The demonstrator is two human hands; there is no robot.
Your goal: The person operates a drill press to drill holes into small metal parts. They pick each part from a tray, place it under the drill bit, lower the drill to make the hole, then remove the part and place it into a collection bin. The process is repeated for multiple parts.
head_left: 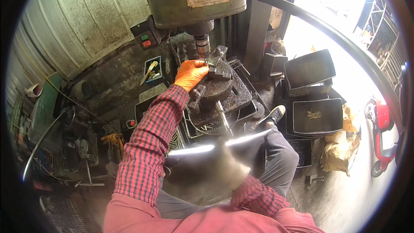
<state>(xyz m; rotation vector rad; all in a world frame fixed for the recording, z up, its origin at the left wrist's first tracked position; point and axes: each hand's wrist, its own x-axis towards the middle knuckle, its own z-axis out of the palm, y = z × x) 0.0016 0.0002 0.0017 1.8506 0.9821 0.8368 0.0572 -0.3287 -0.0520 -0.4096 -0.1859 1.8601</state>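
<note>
The left hand [189, 73], in an orange glove, has its grip closed on a small dark metal block [214, 62] sitting in the greasy black vise [220, 88] on the drill press table, just under the spindle [202, 43]. Further right and nearer, the right hand [226, 164], in a pale glove, grips the shiny vise handle bar [207, 148].

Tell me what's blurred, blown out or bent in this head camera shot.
Head view: the right hand in its pale glove is smeared by motion blur on the shiny handle bar; daylight at upper right blows out to white; the left hand in the orange glove is sharp; the fisheye bends the black hose near the rim.
</note>
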